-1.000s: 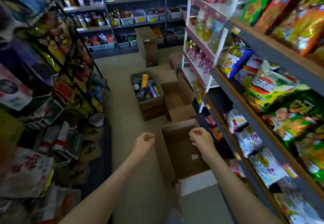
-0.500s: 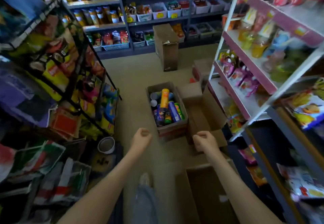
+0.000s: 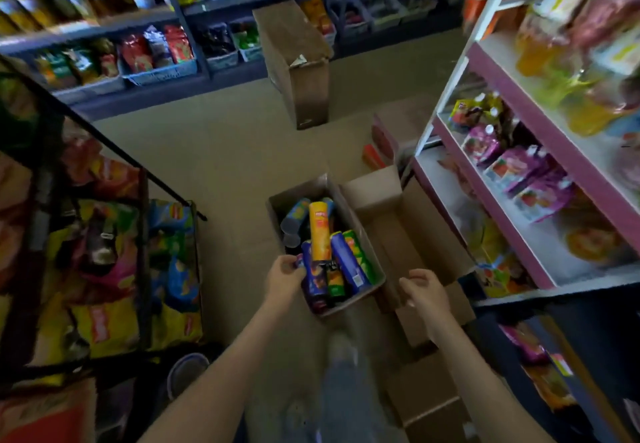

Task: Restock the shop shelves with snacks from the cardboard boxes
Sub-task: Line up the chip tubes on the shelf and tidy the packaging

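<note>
An open cardboard box (image 3: 378, 284) on the floor holds several crisp tubes lying on end: a yellow tube (image 3: 320, 234), a blue tube (image 3: 348, 264), a green tube (image 3: 362, 257) and a dark blue tube (image 3: 315, 281). My left hand (image 3: 285, 274) is at the box's near left corner, its fingers curled around the side of the dark blue tube. My right hand (image 3: 420, 290) hovers just right of the box, fingers loosely curled and holding nothing.
An empty open box (image 3: 408, 228) sits right of the full one, and another box (image 3: 426, 397) lies near my feet. A tall box (image 3: 298, 61) stands at the back. A pink-edged shelf unit (image 3: 519, 120) lines the right, a rack of crisp bags (image 3: 104, 269) the left.
I have stepped forward along the aisle, so the box of tubes is now under my hands. My left hand has reached down to the dark blue tube; my right hand has loosened.
</note>
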`<state>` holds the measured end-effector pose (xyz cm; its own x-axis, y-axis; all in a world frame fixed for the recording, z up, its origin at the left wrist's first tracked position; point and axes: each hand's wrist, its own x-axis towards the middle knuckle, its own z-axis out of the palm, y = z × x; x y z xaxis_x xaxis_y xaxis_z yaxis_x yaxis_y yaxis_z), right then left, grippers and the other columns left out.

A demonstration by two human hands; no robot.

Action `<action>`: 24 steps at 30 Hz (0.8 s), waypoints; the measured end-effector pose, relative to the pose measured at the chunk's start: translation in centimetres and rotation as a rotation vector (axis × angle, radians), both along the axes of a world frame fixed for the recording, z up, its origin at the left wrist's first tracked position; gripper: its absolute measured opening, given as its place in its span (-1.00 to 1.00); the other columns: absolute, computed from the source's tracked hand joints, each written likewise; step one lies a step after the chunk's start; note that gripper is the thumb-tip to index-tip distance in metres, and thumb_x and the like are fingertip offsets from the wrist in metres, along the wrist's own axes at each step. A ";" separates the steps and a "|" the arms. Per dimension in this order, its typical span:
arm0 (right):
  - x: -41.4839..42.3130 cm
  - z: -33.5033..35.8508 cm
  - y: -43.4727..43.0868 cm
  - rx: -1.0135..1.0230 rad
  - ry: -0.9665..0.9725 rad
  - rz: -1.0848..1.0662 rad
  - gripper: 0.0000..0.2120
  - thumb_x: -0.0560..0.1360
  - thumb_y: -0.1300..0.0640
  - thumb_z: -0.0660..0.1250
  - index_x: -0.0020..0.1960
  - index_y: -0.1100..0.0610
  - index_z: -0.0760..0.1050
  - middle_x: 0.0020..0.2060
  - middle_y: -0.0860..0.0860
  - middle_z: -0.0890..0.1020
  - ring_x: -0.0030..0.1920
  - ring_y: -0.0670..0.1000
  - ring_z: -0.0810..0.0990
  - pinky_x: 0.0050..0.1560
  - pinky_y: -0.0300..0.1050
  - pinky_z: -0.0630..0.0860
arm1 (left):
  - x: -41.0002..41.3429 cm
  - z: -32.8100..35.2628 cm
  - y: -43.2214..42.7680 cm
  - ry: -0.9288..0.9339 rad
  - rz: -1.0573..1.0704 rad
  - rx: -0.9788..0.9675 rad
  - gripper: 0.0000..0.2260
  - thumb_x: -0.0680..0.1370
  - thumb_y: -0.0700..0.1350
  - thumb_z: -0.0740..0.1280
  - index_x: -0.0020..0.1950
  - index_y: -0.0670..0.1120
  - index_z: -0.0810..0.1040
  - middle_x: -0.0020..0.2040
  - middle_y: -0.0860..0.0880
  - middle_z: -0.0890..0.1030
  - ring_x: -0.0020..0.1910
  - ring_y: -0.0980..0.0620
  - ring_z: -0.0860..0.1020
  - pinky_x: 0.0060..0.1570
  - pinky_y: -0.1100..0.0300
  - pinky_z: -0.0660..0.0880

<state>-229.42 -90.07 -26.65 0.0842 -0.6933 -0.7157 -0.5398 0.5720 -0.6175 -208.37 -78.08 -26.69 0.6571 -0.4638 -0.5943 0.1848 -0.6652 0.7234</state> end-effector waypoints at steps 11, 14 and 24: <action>14.6 -17.8 -12.1 0.145 0.049 0.182 -0.77 0.53 0.16 0.37 0.16 0.12 0.45 0.03 0.07 0.58 0.05 0.08 0.56 0.11 0.02 0.50 | 12.3 -16.0 -9.4 -0.009 0.071 0.100 -0.76 0.52 -0.33 0.34 0.15 -0.13 0.47 -0.20 0.05 0.49 -0.19 0.04 0.47 -0.33 0.44 0.37; 19.2 -24.0 -13.7 0.189 0.007 0.229 -0.68 0.52 0.17 0.39 0.24 0.15 0.44 0.04 0.09 0.57 0.07 0.08 0.54 0.00 -0.10 0.48 | 16.2 -21.0 -13.0 -0.079 -0.023 0.135 -0.71 0.54 -0.22 0.34 0.26 -0.12 0.45 -0.01 -0.02 0.53 -0.08 0.04 0.50 -0.19 0.32 0.40; 26.1 -37.0 -13.9 0.250 0.236 0.487 -0.36 0.15 -0.21 0.49 0.15 0.04 0.51 0.08 0.08 0.54 0.07 0.08 0.54 0.02 -0.08 0.51 | 23.7 -36.9 -23.5 -0.101 -0.477 0.506 -0.41 0.55 0.09 0.32 0.45 -0.18 0.23 0.33 -0.24 0.42 0.27 -0.23 0.45 0.12 0.03 0.43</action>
